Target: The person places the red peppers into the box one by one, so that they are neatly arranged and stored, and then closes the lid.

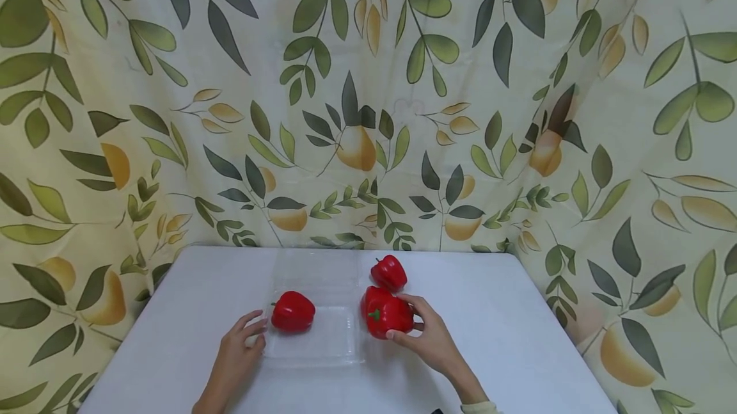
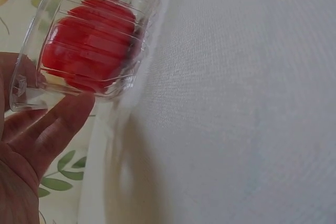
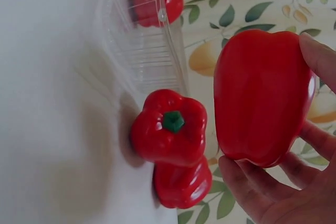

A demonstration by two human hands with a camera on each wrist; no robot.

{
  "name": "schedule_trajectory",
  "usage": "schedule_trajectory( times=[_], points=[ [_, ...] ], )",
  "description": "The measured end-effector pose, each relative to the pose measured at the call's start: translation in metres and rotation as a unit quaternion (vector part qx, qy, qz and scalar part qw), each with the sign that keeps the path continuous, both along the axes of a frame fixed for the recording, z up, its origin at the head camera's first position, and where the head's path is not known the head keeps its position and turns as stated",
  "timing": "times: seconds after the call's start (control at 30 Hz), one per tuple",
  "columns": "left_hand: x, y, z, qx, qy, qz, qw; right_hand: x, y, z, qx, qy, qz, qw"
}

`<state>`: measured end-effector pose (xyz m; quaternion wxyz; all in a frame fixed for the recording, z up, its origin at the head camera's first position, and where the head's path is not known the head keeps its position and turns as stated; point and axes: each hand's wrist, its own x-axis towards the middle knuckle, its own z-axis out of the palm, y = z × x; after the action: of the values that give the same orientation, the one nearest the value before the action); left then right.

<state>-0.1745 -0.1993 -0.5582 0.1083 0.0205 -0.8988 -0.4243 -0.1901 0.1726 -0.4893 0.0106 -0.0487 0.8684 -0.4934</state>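
Several red bell peppers are in view. My right hand [image 1: 428,337] grips one bell pepper [image 3: 262,98] between thumb and fingers, beside the clear plastic container [image 1: 313,359]. Partly hidden behind it in the head view is a second bell pepper [image 3: 168,135], its green stem showing in the right wrist view. Touching that one is a third bell pepper [image 1: 389,273], farther back. Another bell pepper [image 1: 293,311] lies inside the container, on its left side. My left hand [image 1: 238,343] has its extended fingers at the container's left edge and holds no pepper.
The container's clear lid [image 1: 316,267] lies folded back behind it. All this stands on a white table [image 1: 489,350]. Behind the table hangs a curtain [image 1: 368,113] printed with leaves and fruit. A small dark object [image 1: 437,411] shows at the bottom edge.
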Motion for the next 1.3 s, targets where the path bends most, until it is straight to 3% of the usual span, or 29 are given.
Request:
schedule_trajectory(
  times=[0.27, 0.6, 0.87, 1.3],
  points=[
    [-0.001, 0.001, 0.003, -0.004, -0.017, 0.006, 0.9998, 0.001, -0.006, 0.003, 0.01, 0.015, 0.012, 0.9998],
    [0.001, 0.001, 0.003, -0.004, -0.015, 0.003, 0.9999, 0.004, -0.017, 0.012, 0.008, 0.047, 0.042, 0.998],
    [0.001, 0.003, 0.001, -0.004, -0.002, 0.0, 1.0, -0.002, -0.024, 0.017, 0.006, 0.07, 0.064, 0.9955],
    [-0.001, 0.002, 0.001, -0.017, 0.012, 0.001, 0.9998, -0.007, -0.033, 0.01, 0.0, 0.062, 0.081, 0.9948]
  ],
)
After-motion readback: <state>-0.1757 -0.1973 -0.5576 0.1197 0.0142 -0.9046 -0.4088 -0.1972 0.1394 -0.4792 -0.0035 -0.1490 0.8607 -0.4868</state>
